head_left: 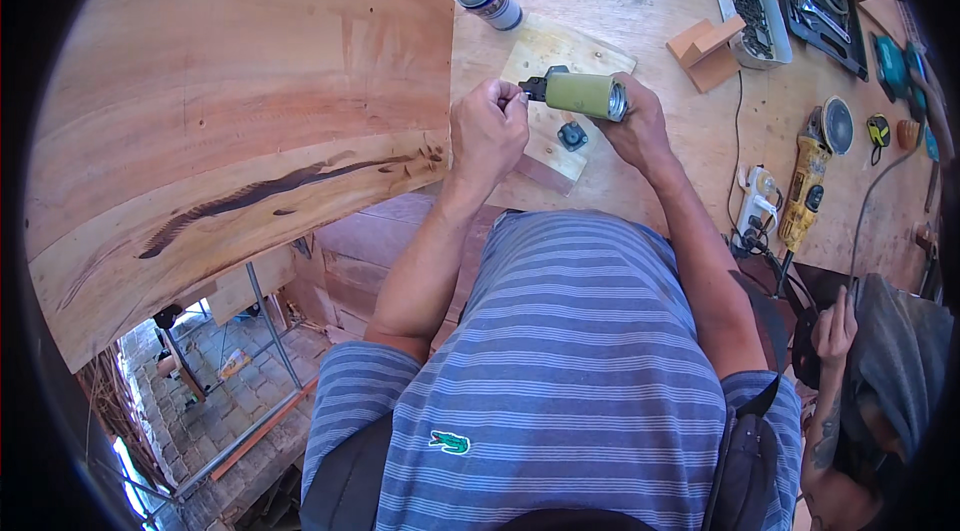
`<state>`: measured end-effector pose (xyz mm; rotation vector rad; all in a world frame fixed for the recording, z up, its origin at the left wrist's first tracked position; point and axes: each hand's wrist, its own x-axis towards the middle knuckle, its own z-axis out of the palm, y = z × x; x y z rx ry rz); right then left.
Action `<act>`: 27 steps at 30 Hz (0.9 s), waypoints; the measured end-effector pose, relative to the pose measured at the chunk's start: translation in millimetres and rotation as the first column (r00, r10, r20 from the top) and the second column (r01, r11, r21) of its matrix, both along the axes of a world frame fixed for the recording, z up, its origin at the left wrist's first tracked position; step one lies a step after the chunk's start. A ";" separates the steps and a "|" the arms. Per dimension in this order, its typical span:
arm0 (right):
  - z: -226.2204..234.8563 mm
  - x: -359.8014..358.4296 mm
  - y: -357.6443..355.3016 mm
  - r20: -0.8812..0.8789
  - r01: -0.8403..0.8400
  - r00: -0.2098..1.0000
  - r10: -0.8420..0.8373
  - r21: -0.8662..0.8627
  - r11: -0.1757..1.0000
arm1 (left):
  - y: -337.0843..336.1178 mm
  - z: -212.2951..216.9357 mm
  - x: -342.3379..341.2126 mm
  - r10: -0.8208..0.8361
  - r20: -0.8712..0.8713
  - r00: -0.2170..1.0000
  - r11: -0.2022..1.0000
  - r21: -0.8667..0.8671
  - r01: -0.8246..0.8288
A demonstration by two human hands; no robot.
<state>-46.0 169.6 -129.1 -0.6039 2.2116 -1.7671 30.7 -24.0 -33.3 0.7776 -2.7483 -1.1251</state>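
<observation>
An olive-green cylinder [577,94], which looks like a power tool's motor housing, is held level above the workbench. My right hand [637,126] is wrapped around its right end, where a metallic opening shows. At the other end sticks out a black fitting [534,89], pinched by the fingers of my left hand [490,126]. Below lies a pale wooden board [600,53], and on it rests a small dark, squarish metal part [572,136]. Just beyond the board's far left corner stands a spray can [488,3] with a thin red straw.
A large wooden panel [250,61] rises at left. Rightward are a wooden block [705,56], a tray of screws [755,16], an open tool case [820,11], a yellow angle grinder [805,181], a tape measure [878,129] and a power strip [755,206]. Another person's hand [833,329] shows lower right.
</observation>
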 end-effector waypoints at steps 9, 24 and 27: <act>-3.0 -0.1 -1.8 -0.048 -0.015 0.999 0.016 0.011 1.000 | 3.6 -14.0 12.5 -0.182 -0.229 0.956 0.952 -0.284 0.114; -1.9 27.0 -18.8 -0.353 0.069 0.934 -0.048 0.048 0.996 | -22.0 -15.9 17.1 -0.165 -0.016 0.986 0.961 -0.228 0.157; 1.0 23.8 -16.4 -0.299 0.044 0.954 -0.033 0.030 0.999 | -25.9 -16.0 18.3 -0.243 -0.037 0.969 0.939 -0.260 0.225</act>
